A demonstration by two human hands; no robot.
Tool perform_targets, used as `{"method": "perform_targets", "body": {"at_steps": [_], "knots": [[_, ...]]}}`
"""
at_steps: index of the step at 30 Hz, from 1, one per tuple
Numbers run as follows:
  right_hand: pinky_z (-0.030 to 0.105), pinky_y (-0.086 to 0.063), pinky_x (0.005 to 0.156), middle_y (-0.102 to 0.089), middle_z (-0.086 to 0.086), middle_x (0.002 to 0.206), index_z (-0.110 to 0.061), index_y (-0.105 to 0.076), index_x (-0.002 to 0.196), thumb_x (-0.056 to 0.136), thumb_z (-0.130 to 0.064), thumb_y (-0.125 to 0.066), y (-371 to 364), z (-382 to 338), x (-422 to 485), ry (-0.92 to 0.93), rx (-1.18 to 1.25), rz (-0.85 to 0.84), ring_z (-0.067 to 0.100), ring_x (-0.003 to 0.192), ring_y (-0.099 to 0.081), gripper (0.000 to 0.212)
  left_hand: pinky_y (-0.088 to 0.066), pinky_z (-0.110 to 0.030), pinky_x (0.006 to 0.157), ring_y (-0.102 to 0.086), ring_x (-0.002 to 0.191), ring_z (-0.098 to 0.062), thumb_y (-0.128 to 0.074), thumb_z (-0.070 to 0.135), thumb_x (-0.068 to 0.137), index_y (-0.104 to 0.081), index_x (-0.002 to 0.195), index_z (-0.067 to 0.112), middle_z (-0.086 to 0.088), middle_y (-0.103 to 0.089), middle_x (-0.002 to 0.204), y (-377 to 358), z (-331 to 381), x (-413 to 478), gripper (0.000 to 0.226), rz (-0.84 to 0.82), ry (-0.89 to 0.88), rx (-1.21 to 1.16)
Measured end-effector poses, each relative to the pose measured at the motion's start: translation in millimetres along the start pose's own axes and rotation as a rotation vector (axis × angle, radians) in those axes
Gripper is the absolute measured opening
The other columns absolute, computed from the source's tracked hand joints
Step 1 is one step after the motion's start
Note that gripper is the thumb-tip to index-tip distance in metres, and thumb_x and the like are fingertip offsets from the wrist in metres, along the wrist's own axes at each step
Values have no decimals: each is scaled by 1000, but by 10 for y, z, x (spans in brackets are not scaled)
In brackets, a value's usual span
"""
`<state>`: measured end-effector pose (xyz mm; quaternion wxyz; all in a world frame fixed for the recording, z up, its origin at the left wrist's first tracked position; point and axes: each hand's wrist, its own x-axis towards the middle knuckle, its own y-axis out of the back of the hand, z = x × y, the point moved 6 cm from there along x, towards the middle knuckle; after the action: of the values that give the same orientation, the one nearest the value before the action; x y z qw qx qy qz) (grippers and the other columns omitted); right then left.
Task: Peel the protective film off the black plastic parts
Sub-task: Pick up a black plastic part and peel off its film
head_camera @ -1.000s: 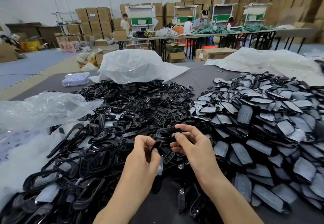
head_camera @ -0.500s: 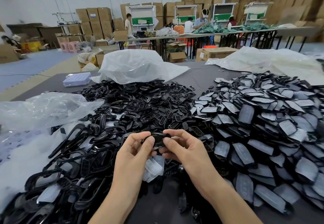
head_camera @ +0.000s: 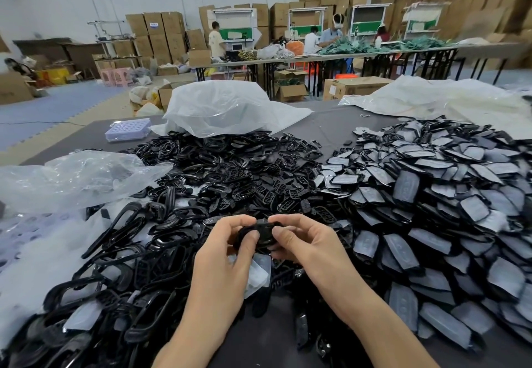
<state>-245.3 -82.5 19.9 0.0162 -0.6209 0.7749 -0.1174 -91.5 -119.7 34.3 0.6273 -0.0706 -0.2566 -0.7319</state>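
so the left hand (head_camera: 227, 252) and right hand (head_camera: 305, 243) are back pinching the black part (head_camera: 263, 235), film (head_camera: 259, 272) dangling just below, looks peeled off

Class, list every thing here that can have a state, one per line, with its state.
left hand: grips the black part
right hand: grips the same part
black part: held between both hands
film piece: loose under the hands
right pile: parts film-covered
left pile: parts mostly bare
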Motion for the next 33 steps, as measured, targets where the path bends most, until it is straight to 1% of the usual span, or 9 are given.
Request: {"method": "perform_targets", "body": {"at_steps": [6,9,11,15,18,20,24,30,33], "knots": [[24,-58,76,-76,-6,89,-40,-73,98,91,-24,-74,-27,46,-26,46,-290,-38,8,78,-72,18,-49,-11,68,-69,77,-2,-62,18,95,-69,98,47,22,-72,86,-7,14,-17,29,-35,-13,48],[24,-57,74,-75,-9,85,-44,-70,97,92,-26,-73,58,28,-1,78,-370,64,8,75,-72,19,-47,-12,73,-63,82,3,-52,35,97,-63,113,41,23,-67,85,38,50,-16,20,-36,-129,332],[29,-59,75,-75,-8,82,-45,-70,96,92,-23,-72,166,-4,23,93,-340,166,8,74,-72,22,-49,-24,81,-58,90,-2,-54,38,95,-62,120,31,20,-62,94,43,42,-29,27,-104,-245,553],[21,-55,62,-71,-8,71,-35,-73,91,93,-17,-71,287,-18,39,91,-198,272,5,65,-66,18,-52,-37,73,-63,84,-21,-77,30,84,-71,103,22,7,-62,92,-21,-68,-64,21,-252,-284,837],[16,-52,60,-70,-9,72,-29,-73,94,93,-14,-71,277,-14,41,80,-135,276,4,65,-66,15,-50,-37,68,-62,77,-20,-81,21,81,-69,87,26,10,-60,82,-34,-79,-52,14,-259,-292,836],[15,-52,59,-70,-7,73,-28,-73,95,93,-14,-71,274,-6,40,70,-109,272,4,66,-66,15,-47,-35,76,-61,85,-19,-75,28,87,-69,95,27,11,-61,87,-29,-81,-47,10,-258,-293,823],[16,-52,60,-70,-3,74,-29,-73,96,93,-15,-71,271,-9,38,64,-102,276,5,67,-67,15,-41,-32,87,-57,101,-17,-63,37,94,-66,118,30,14,-62,99,-40,-134,-51,25,-274,-249,816],[16,-53,61,-71,0,80,-28,-73,96,93,-15,-71,257,-27,23,44,-82,269,7,69,-68,14,-50,-38,77,-61,85,-23,-71,16,91,-73,104,24,6,-63,89,-68,-124,-66,16,-279,-239,862],[20,-56,65,-74,-1,84,-27,-75,92,91,-13,-72,238,-33,32,26,-2,246,12,76,-72,14,-49,-29,77,-58,85,-12,-60,17,97,-68,110,27,10,-57,100,-20,-121,-54,18,-236,-219,702]]}}
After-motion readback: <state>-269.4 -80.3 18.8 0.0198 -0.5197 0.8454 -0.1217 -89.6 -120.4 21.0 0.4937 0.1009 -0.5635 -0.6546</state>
